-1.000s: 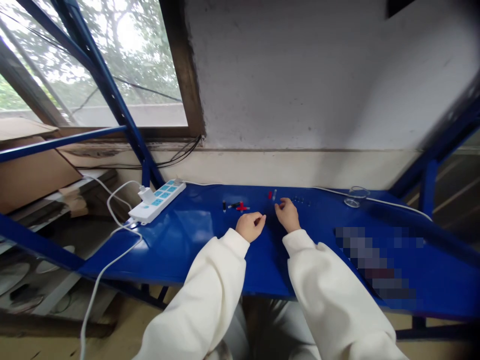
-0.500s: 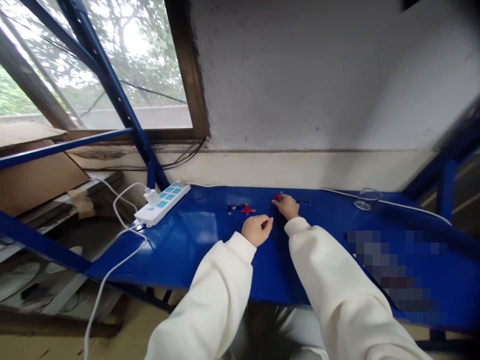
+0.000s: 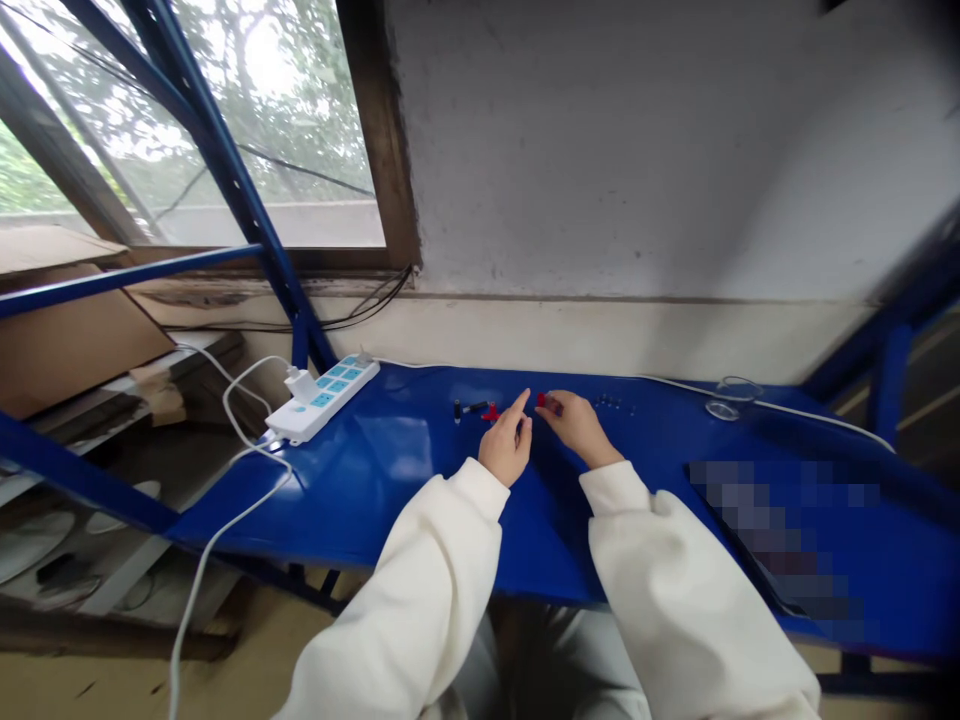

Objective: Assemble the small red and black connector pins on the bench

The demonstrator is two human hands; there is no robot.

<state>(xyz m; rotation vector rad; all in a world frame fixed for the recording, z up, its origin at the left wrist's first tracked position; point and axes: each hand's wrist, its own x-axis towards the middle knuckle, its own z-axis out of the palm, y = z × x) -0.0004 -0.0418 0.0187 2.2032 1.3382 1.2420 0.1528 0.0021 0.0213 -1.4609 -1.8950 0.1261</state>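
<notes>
My right hand (image 3: pixel 579 426) pinches a small red part (image 3: pixel 541 400) at its fingertips, just above the blue bench top (image 3: pixel 390 470). My left hand (image 3: pixel 508 440) is beside it, fingers stretched up toward that part, holding nothing that I can see. Just left of my left hand lie a red cross-shaped piece (image 3: pixel 491 412) and two small black pieces (image 3: pixel 466 408). A row of tiny dark parts (image 3: pixel 616 404) lies to the right of my right hand. Both arms wear white sleeves.
A white power strip (image 3: pixel 324 396) with blue sockets and a white cable sits at the bench's back left. A clear glass dish (image 3: pixel 726 402) and a thin white wire lie at the back right. Blue frame beams, a window and cardboard stand to the left.
My right hand reached forward to the red part, closed on it and drew it back toward my left hand. My left hand opened from a loose fist and lifted its fingers toward the part.
</notes>
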